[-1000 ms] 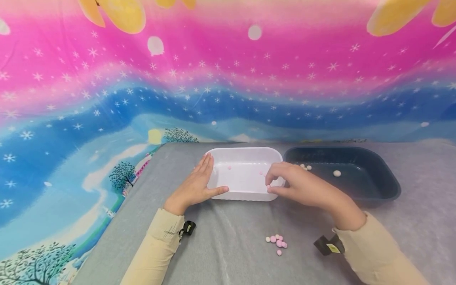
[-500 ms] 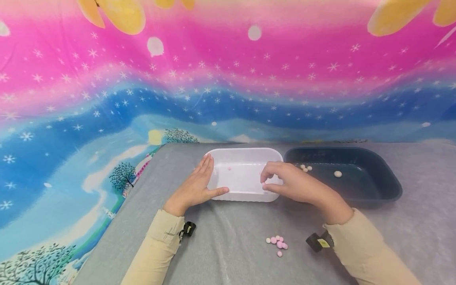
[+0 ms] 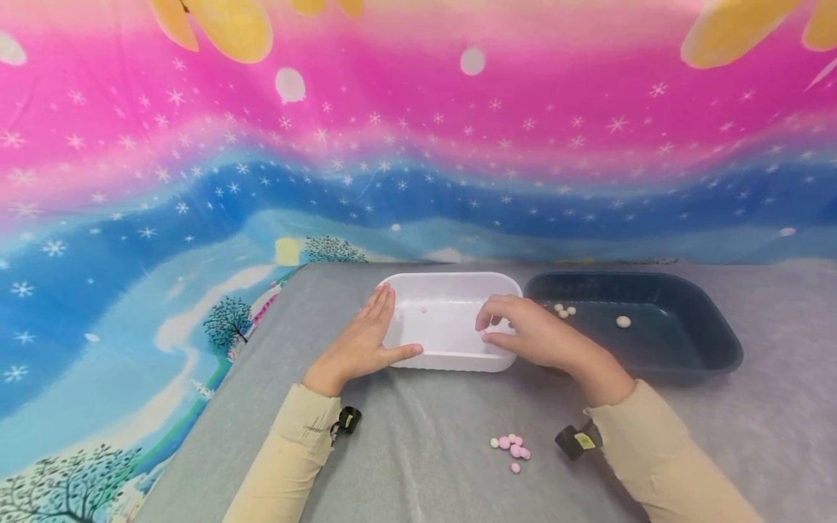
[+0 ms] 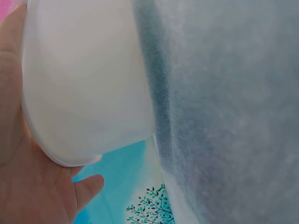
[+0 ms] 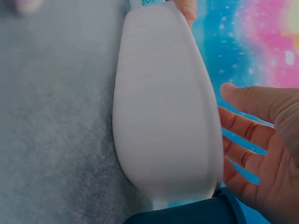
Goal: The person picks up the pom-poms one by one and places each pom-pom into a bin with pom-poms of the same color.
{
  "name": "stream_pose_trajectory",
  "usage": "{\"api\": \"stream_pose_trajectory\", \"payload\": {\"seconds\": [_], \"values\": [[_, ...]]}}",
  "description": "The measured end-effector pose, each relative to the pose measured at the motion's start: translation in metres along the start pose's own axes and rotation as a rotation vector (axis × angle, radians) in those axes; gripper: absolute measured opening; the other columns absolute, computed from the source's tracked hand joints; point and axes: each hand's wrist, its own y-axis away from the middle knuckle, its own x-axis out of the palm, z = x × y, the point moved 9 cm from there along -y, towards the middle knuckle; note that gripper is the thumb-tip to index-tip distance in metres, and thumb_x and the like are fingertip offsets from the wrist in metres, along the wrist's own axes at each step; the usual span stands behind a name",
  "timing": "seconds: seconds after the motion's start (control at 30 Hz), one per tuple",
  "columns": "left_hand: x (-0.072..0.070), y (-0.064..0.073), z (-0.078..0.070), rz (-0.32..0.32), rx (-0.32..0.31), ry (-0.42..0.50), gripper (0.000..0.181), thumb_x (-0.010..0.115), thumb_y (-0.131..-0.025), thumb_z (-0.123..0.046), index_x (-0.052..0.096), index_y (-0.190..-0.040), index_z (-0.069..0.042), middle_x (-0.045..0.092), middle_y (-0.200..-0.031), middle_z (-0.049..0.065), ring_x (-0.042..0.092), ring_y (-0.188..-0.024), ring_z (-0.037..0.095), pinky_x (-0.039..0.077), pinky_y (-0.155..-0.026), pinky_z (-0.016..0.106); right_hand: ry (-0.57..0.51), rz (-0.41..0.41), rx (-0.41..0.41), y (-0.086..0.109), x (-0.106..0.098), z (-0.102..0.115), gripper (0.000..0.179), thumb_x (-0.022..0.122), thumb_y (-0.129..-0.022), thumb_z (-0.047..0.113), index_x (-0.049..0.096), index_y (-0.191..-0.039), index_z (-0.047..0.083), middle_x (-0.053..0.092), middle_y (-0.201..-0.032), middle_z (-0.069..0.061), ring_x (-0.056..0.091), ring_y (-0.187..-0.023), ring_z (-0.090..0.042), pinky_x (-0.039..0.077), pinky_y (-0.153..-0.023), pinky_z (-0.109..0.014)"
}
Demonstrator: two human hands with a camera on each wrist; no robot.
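A white plastic basin [image 3: 451,359] stands on the grey cloth. My left hand [image 3: 362,345] lies along its left end, fingers straight against the outer wall and thumb over the near rim. In the left wrist view the palm [image 4: 32,182] is against the basin's wall. My right hand [image 3: 532,330] hovers over the basin's right end. Its thumb [image 5: 252,98] stands apart from the fingers in the right wrist view, where the basin's wall hides the fingertips. A small pink spot [image 3: 483,333], like a ball, shows by the thumb tip. Another pink ball [image 3: 423,310] lies inside the basin.
A dark blue-green basin [image 3: 709,356] stands right beside the white one, with several cream balls [image 3: 623,322] in it. Several loose pink and cream balls [image 3: 516,451] lie on the grey cloth [image 3: 425,465] nearer me. A patterned curtain [image 3: 418,181] hangs behind.
My right hand, first pinching a pink ball at the basin's near right corner, has moved left over the inside and its fingers have loosened. The left hand stays in place.
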Motion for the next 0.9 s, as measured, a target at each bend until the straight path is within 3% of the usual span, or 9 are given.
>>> {"api": "stream_pose_trajectory", "payload": {"seconds": [0.4, 0.9], "values": [[0.001, 0.0, 0.0, 0.012, -0.012, 0.008, 0.112, 0.056, -0.088, -0.07, 0.002, -0.158, 0.0, -0.006, -0.168, 0.012, -0.006, -0.156, 0.024, 0.009, -0.127, 0.042, -0.039, -0.047, 0.011, -0.011, 0.003, -0.014, 0.01, 0.068, -0.091, 0.002, 0.069, -0.1, 0.007, 0.068, -0.096, -0.002, 0.062, -0.097, -0.024, 0.054, -0.088, -0.05], [0.0, -0.001, 0.0, 0.012, -0.002, 0.003, 0.111, 0.056, -0.089, -0.069, 0.002, -0.157, 0.0, -0.006, -0.167, 0.013, -0.006, -0.156, 0.023, 0.009, -0.127, 0.041, 0.047, -0.057, 0.101, -0.027, 0.003, -0.024, 0.016, 0.069, -0.091, 0.003, 0.069, -0.107, 0.003, 0.07, -0.103, -0.01, 0.063, -0.098, -0.028, 0.054, -0.088, -0.048]]}}
